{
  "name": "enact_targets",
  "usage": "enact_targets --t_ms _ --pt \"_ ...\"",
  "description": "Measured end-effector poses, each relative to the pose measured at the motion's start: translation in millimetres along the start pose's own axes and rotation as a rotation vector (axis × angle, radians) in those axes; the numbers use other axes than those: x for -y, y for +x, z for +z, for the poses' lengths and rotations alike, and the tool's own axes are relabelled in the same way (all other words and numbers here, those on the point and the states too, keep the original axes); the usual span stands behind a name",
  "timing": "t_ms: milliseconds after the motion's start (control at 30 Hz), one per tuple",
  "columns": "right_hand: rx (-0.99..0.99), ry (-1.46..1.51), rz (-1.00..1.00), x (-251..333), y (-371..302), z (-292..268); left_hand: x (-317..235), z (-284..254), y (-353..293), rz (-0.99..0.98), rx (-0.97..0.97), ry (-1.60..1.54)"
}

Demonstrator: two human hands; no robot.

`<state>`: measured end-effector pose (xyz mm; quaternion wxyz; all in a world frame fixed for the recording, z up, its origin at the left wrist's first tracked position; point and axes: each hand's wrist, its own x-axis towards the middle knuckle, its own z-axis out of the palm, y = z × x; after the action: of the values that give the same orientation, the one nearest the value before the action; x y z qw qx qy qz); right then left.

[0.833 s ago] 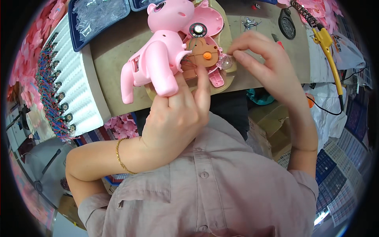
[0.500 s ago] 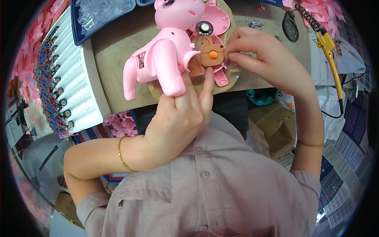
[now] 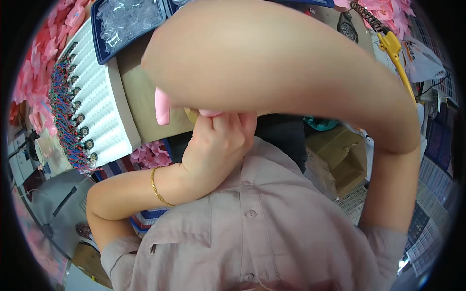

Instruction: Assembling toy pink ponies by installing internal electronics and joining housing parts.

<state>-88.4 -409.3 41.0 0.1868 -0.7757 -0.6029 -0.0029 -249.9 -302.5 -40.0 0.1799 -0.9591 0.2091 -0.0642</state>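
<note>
My left hand (image 3: pixel 219 138), with a gold chain bracelet on its wrist, is closed at the near edge of the table, its fingers curled round the pink plastic toy animal (image 3: pixel 162 107). Only a leg of the toy and a small bit by my knuckles show. The rest lies behind my raised right arm. That arm sweeps across the picture from the right, close to the camera and blurred, and my right hand (image 3: pixel 179 60) is at its left end. Its fingers are hidden, so what it holds cannot be seen. A sliver of yellowish mat shows beside the toy.
At the left stands a white ridged tray (image 3: pixel 104 97) with bundled coloured wires (image 3: pixel 65 116) and small round speakers along its edge. Behind it is a blue bin (image 3: pixel 128 29) of clear plastic pieces. Pink parts (image 3: pixel 43 63) are heaped far left. A yellow tool (image 3: pixel 392 46) hangs at right.
My right hand has left the toy's open side and come up and leftward, its arm now covering most of the toy. My left hand stays at the toy, its forefinger drawn in.
</note>
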Motion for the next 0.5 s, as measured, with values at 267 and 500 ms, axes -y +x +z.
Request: enact_targets --t_ms 267,500 --pt "0.559 0.215 0.366 11.0 40.3 -9.0 4.8 -3.8 4.1 0.023 -0.122 0.007" --pt "0.651 0.512 0.454 -3.9 29.3 9.1 -8.3 14.0 -1.4 -0.032 -0.157 0.023"
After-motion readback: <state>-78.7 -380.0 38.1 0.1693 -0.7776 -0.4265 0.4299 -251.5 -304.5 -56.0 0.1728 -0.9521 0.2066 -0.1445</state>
